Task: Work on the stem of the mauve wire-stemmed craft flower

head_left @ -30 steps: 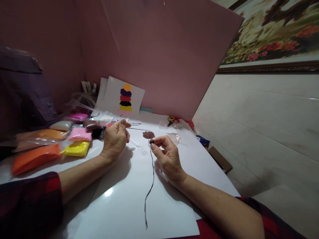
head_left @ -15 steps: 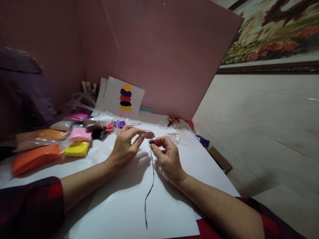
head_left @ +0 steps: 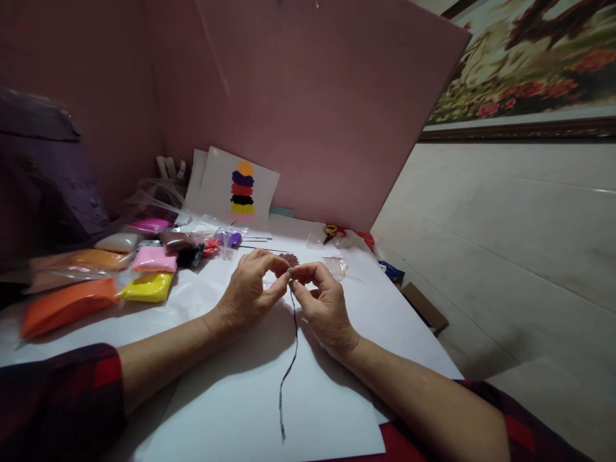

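My left hand (head_left: 250,289) and my right hand (head_left: 325,301) meet fingertip to fingertip over the white paper (head_left: 240,410). Both are closed in a pinch on a small dark green lump of clay (head_left: 290,272), mostly covered by the fingers. Just beyond the fingertips is a brownish-purple ruffled flower head (head_left: 289,258), partly hidden. From under the fingers a thin dark twisted stem (head_left: 294,346) runs down the paper towards me, bending to the left. Whether the lump touches the stem, I cannot tell.
Several bags of coloured clay, among them a yellow bag (head_left: 147,287) and an orange bag (head_left: 70,308), lie at the left. Scissors (head_left: 330,232) rest at the back. A sheet with painted colour bands (head_left: 262,186) leans on the pink wall (head_left: 298,96).
My left hand has come down and right from the flower head's edge to the lump in my right fingertips. My right hand has barely moved.
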The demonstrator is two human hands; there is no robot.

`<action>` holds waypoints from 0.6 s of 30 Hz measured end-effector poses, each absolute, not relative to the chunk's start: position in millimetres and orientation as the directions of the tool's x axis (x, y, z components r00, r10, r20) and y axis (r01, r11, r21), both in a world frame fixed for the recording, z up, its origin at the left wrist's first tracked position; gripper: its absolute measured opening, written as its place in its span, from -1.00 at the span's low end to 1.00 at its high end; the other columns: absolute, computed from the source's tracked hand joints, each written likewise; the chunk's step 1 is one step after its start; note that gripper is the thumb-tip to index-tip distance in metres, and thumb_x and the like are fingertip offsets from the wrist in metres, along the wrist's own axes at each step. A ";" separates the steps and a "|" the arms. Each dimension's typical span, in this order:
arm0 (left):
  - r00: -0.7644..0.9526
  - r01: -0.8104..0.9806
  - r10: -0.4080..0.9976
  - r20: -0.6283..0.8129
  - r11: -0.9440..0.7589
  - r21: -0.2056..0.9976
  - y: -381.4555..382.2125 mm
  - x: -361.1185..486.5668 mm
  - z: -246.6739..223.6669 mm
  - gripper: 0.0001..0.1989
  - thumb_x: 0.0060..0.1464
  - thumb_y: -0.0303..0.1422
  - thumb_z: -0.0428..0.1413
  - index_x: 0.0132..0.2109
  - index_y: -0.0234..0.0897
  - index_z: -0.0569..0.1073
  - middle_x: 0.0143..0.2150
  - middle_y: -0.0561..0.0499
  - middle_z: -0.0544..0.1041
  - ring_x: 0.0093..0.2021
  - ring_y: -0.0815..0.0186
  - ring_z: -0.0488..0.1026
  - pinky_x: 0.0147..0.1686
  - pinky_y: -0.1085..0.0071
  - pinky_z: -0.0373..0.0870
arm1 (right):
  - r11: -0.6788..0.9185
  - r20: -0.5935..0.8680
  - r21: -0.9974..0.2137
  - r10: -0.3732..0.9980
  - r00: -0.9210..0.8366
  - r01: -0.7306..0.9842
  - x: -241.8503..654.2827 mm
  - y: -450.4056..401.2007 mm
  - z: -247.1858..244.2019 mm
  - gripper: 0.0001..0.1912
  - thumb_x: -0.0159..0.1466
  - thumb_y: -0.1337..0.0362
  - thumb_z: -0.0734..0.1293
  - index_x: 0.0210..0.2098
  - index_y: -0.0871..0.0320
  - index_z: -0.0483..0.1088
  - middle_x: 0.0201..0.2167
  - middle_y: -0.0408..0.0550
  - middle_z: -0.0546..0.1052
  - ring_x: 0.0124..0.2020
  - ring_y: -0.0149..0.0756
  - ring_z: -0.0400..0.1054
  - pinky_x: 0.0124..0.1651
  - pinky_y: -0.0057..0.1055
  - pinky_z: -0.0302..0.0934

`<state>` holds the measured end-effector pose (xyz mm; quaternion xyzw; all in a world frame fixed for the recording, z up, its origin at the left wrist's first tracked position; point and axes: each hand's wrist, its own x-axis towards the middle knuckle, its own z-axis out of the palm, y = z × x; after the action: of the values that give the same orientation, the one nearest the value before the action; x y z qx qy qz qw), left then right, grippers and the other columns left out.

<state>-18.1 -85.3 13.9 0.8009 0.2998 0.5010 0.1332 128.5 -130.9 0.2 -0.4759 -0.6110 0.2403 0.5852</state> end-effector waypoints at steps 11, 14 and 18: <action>0.207 0.477 0.721 0.661 -0.664 0.576 -75.7 -26.0 25.2 -0.86 0.01 -0.35 0.01 -0.42 -0.26 0.44 -0.42 -0.03 0.53 -0.34 0.21 0.41 -0.27 0.27 0.33 | 0.418 0.471 -0.864 0.868 0.155 0.282 132.6 -128.4 -3.1 -0.92 0.22 0.28 0.32 -0.28 0.13 0.38 -0.31 -0.07 0.48 -0.27 -0.27 0.35 -0.31 -0.36 0.22; 0.228 0.596 0.812 0.537 -0.553 0.582 -66.3 -34.5 31.1 -0.87 -0.07 -0.35 0.07 -0.46 -0.24 0.50 -0.43 -0.02 0.57 -0.34 0.18 0.44 -0.29 0.25 0.33 | 0.421 0.474 -0.861 0.866 0.155 0.284 132.5 -128.1 -3.3 -0.93 0.23 0.28 0.32 -0.29 0.13 0.39 -0.31 -0.07 0.48 -0.27 -0.27 0.35 -0.29 -0.36 0.22; 0.260 0.672 0.888 0.379 -0.448 0.590 -56.5 -45.0 38.9 -0.86 -0.14 -0.35 0.11 -0.46 -0.20 0.58 -0.46 -0.04 0.59 -0.40 0.16 0.49 -0.40 0.31 0.33 | 0.429 0.483 -0.856 0.863 0.149 0.287 131.7 -128.0 -3.2 -0.95 0.22 0.29 0.31 -0.31 0.13 0.40 -0.33 -0.08 0.48 -0.29 -0.28 0.34 -0.33 -0.37 0.20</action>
<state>-45.0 -56.5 38.9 0.7780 0.5012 0.3447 0.1570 131.7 -128.0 -3.2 -0.4754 -0.6050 0.2436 0.5905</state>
